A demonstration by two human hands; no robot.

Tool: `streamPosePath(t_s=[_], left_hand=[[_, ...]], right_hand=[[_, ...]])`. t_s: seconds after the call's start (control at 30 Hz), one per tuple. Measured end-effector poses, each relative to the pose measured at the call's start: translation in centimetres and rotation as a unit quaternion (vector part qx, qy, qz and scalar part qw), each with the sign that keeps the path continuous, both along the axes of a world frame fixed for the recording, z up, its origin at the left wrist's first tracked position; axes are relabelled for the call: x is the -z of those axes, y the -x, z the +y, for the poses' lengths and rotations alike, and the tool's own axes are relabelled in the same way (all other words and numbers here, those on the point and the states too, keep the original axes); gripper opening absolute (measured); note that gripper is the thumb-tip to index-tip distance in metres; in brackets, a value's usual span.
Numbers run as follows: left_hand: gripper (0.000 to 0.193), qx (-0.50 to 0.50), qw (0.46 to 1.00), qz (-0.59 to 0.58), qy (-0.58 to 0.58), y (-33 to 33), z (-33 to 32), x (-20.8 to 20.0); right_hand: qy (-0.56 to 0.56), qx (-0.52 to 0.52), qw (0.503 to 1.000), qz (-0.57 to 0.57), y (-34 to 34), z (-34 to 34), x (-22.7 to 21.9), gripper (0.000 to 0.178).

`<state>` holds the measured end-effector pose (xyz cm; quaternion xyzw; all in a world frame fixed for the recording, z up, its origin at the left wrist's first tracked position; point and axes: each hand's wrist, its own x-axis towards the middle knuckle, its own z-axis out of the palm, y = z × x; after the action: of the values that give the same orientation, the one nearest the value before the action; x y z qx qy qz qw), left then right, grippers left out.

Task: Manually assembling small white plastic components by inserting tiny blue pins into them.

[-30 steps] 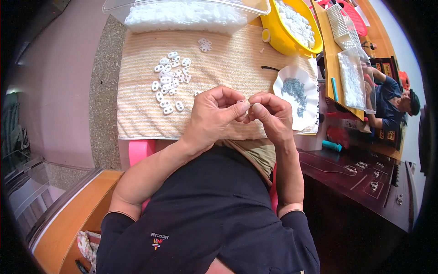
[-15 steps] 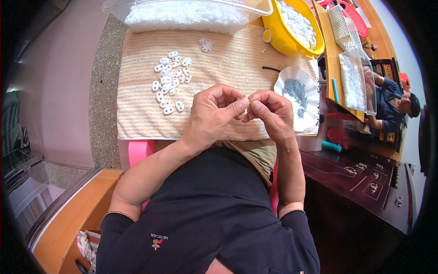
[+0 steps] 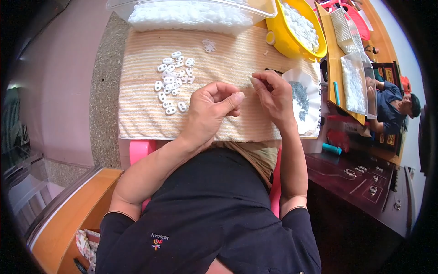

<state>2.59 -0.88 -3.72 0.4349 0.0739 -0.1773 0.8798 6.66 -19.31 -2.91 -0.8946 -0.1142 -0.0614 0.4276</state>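
Over the striped towel (image 3: pixel 150 123), my left hand (image 3: pixel 207 109) pinches thumb against forefinger; whatever sits between the tips is too small to make out. My right hand (image 3: pixel 277 98) is apart from it, to the right and a little farther off, its thumb and forefinger also closed together. What they hold, if anything, cannot be seen. Close beside the right hand stands a white wavy-rimmed dish (image 3: pixel 315 86) with small dark grey pieces (image 3: pixel 299 98) in it. A thin black stick (image 3: pixel 273 71) lies partly hidden behind that hand. Left of my hands are scattered white two-hole plastic pieces (image 3: pixel 170 86).
A small cluster of thin white pieces (image 3: pixel 209 45) lies farther back. Behind it stands a clear bin (image 3: pixel 262 10) of white parts, with a yellow tub (image 3: pixel 285 43) to its right. A co-worker (image 3: pixel 392 107) sits at the far right near a clear tray (image 3: pixel 355 86).
My hands were together at the fingertips and have come apart. The right one has moved away toward the dish and stick, while the left has stayed nearly in place.
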Motion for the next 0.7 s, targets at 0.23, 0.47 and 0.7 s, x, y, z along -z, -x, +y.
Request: streamPosePath(t_s=[0.23, 0.47, 0.7], left_hand=[[0.015, -0.006, 1.000, 0.022, 0.005, -0.1, 0.2, -0.2], [0.014, 0.008, 0.999, 0.031, 0.025, -0.3, 0.3, -0.2], [0.013, -0.004, 0.998, 0.041, 0.036, -0.4, 0.3, 0.0]], right_hand=[[-0.025, -0.063, 0.997, -0.021, 1.6, 0.5, -0.5, 0.011], [-0.235, -0.097, 0.963, 0.086, 2.8, 1.2, 0.1, 0.013], [-0.232, -0.089, 0.967, 0.051, 2.9, 1.8, 0.7, 0.013]])
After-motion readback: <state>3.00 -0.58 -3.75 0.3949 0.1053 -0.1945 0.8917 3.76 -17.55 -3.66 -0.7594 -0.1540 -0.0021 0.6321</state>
